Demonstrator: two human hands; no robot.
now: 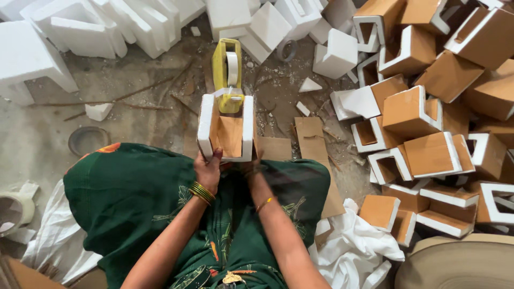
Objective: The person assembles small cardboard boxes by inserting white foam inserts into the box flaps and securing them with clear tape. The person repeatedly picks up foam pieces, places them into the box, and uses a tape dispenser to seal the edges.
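- Your left hand [208,170] grips the near left edge of the U-shaped foam piece [225,128], fingers closed on its white wall.
- Your right hand [251,167] sits mostly hidden behind that piece; I cannot tell its grip.
- The piece rests over your lap, cardboard lining inside.
- A yellow tape dispenser [227,75] touches its far end.
- Finished foam pieces [423,115] pile up to your right.

The foam piece [225,131] stands at frame centre: a U-shaped white foam block, two upright white walls with brown cardboard lining the inside, open side facing up. A yellow tape dispenser [227,75] with a white roll rests against its far edge, just above.
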